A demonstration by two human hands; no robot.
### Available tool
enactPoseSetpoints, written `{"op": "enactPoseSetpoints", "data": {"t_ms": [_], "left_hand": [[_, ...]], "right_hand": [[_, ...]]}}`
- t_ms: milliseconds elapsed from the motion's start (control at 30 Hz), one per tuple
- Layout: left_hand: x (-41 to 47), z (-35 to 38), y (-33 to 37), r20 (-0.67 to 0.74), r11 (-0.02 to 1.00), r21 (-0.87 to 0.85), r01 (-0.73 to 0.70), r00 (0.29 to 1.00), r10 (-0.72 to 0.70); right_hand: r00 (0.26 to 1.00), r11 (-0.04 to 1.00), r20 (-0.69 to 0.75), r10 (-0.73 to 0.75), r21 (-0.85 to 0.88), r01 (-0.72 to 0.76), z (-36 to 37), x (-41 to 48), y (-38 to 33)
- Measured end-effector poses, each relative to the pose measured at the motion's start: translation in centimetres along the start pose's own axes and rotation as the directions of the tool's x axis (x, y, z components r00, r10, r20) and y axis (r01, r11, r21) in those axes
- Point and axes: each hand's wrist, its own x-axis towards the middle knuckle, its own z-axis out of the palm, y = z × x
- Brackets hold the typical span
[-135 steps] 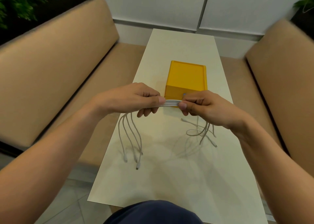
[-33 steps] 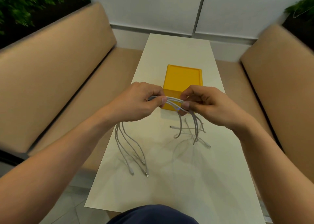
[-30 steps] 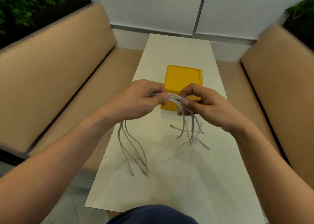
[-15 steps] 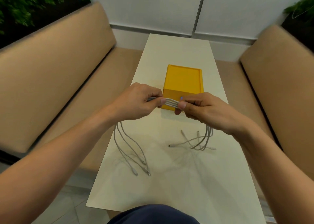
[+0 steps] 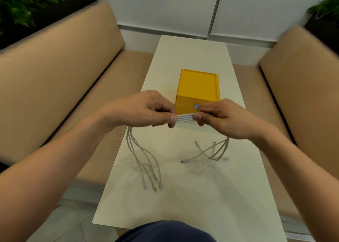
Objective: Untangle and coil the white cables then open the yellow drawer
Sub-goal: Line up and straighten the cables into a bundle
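Note:
Several white cables (image 5: 185,118) lie side by side in a flat, taut band between my two hands, held above the table. My left hand (image 5: 145,111) pinches the band at its left end, and my right hand (image 5: 222,119) pinches it at its right end. The cable ends on the left (image 5: 145,161) hang down and fan out on the table with their plugs toward me. The ends on the right (image 5: 211,152) lie crossed in a loose tangle. The yellow drawer box (image 5: 199,91) stands just behind my hands, its front closed, with a small blue knob (image 5: 196,106).
The long white table (image 5: 192,205) runs away from me between two tan benches, one on the left (image 5: 55,87) and one on the right (image 5: 300,80). A white wall stands at the far end. Green plants fill the upper corners.
The arched, loose cables between my hands have been pulled flat and taut into a neat band. The right-hand ends swung out from under my right hand and settled on the table.

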Motion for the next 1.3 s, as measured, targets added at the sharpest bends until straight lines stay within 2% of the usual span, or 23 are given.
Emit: {"op": "enactPoseSetpoints", "data": {"t_ms": [100,233,300,367,500,567,633,667,733,767,800,833,900,1000,1167,1300], "left_hand": [[0.3,-0.1,-0.2,-0.072,0.984,0.166,0.058,0.996,-0.046],[-0.1,0.2,0.0,-0.162,0.931,0.361,0.056,0.987,0.004],[-0.7,-0.6,1.1,-0.204,0.845,0.533,0.051,0.977,0.069],[-1.2,-1.5,1.9,-0.235,0.753,0.651,0.1,0.969,0.074],[-1.1,-1.3,1.8,-0.26,0.603,0.778,0.175,0.964,0.055],[-0.7,-0.5,0.8,-0.294,0.573,0.793,0.206,0.954,0.065],[-0.1,0.7,-0.9,-0.308,0.645,0.739,0.194,0.949,0.067],[0.2,1.3,-1.7,-0.295,0.745,0.646,0.166,0.955,0.043],[0.8,2.2,-3.1,-0.238,0.957,0.261,0.124,0.969,-0.061],[0.9,2.5,-3.5,-0.186,0.989,0.068,0.131,0.976,-0.116],[1.0,2.7,-3.7,-0.117,0.988,-0.054,0.146,0.982,-0.151],[1.2,2.8,-3.8,-0.043,0.982,-0.1,0.158,0.986,-0.163],[1.6,3.3,-3.8,0.045,0.985,-0.059,0.16,0.986,-0.157],[2.3,4.2,-3.3,0.005,0.988,0.049,0.143,0.99,-0.144],[2.7,5.6,-2.5,0.024,0.991,-0.126,0.048,0.999,-0.046],[2.5,6.3,-2.5,-0.013,0.968,-0.25,-0.011,1.0,0.008]], "right_hand": [[0.999,0.996,-0.036,0.014,-0.083,-0.017,1.0,0.5,-0.1],[1.0,0.997,-0.005,0.01,0.08,-0.01,1.3,0.6,-0.3],[1.0,0.981,-0.022,0.011,0.196,-0.006,1.5,0.7,-0.7],[0.999,0.966,-0.044,0.021,0.258,-0.008,1.9,1.3,-1.0],[0.997,0.974,-0.067,0.037,0.227,-0.021,2.9,2.1,-0.9],[0.994,0.982,-0.085,0.07,0.183,-0.053,3.6,2.3,-0.2],[0.989,0.991,-0.126,0.08,0.121,-0.064,3.9,2.2,0.3],[0.986,0.992,-0.147,0.079,0.109,-0.064,4.0,2.0,0.6],[0.983,0.987,-0.159,0.088,0.146,-0.065,3.8,1.4,0.9],[0.985,0.98,-0.143,0.098,0.184,-0.07,3.7,1.1,1.0],[0.988,0.973,-0.116,0.106,0.215,-0.079,3.5,0.8,1.1],[0.991,0.97,-0.084,0.109,0.227,-0.088,3.4,0.5,1.0],[0.994,0.974,-0.027,0.11,0.202,-0.102,3.4,0.2,1.1],[0.992,0.979,0.011,0.126,0.161,-0.126,3.4,-0.2,1.1],[0.99,0.977,0.003,0.141,0.158,-0.14,3.0,-0.7,1.0],[0.991,0.976,-0.002,0.135,0.172,-0.132,3.0,-1.0,0.6]]}}
